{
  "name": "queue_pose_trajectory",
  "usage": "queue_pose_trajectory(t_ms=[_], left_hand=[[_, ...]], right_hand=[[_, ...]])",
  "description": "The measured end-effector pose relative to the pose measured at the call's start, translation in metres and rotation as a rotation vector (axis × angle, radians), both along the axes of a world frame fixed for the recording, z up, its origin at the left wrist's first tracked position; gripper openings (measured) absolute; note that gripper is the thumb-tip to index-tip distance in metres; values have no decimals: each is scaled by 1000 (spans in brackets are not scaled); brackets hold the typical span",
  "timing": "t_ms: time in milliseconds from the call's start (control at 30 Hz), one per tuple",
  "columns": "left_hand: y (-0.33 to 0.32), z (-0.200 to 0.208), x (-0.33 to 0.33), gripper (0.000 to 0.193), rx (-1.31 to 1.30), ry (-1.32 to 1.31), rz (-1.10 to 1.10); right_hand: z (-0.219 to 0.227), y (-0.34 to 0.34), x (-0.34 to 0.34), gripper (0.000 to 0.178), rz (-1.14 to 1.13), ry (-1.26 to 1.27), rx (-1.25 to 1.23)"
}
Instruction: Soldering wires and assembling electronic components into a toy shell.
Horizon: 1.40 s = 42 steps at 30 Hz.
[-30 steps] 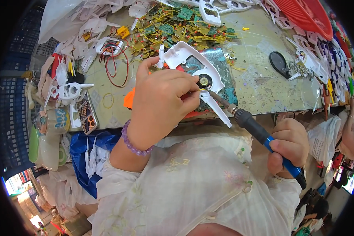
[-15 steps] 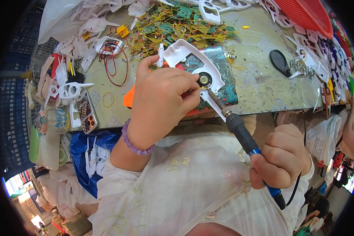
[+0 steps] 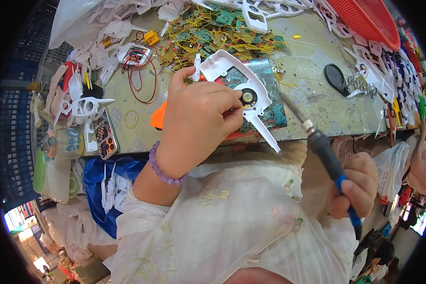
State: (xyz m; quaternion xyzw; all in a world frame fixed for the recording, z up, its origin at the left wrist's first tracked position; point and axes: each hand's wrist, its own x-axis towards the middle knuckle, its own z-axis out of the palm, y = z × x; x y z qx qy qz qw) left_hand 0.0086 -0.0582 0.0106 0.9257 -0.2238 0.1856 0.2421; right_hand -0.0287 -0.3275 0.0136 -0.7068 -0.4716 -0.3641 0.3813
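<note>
On the table in front of me lies a white plastic housing (image 3: 265,92) with a round black speaker (image 3: 248,98) set in it. My left hand (image 3: 199,111) rests over the housing's left part, thumb and finger pinched at the speaker's edge on a thin yellow wire (image 3: 245,107). The fingers cover most of that wire. Off to the right, my right hand (image 3: 357,184) grips a soldering iron (image 3: 323,146) with a black and blue handle. Its tip points up and left, apart from the housing.
Beyond the housing, green circuit boards (image 3: 213,35) with yellow wires form a pile. White plastic parts (image 3: 87,54) heap up at the left, near a red wire loop (image 3: 142,90). A black ring (image 3: 336,75), a coil spring (image 3: 364,86) and a red basket (image 3: 364,21) sit at the right.
The soldering iron has pulled back from the speaker, moving right with my right hand. My left hand keeps its pinch, and the housing has shifted only slightly.
</note>
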Motion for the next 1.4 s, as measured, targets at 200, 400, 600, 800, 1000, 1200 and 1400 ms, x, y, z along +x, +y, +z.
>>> queue_pose_trajectory(t_ms=[200, 400, 600, 800, 1000, 1200, 1400], left_hand=[[0, 4, 0, 2, 3, -5, -9], [7, 3, 0, 5, -29, 26, -66], [15, 6, -7, 7, -113, 82, 29], [15, 3, -4, 7, -242, 109, -3], [0, 6, -6, 8, -166, 57, 38], [-15, 5, -9, 8, -57, 24, 72], [-17, 8, -8, 9, -13, 75, 87]], right_hand=[[-25, 2, -5, 28, -156, 192, 95], [-68, 26, 1, 27, -135, 246, 402], [-73, 27, -1, 29, -182, 343, 488], [-76, 23, 1, 30, -189, 374, 543], [-72, 18, 4, 31, -134, 370, 516], [-48, 8, 7, 29, -71, 319, 324], [-25, -10, 17, 28, 59, 396, 172]])
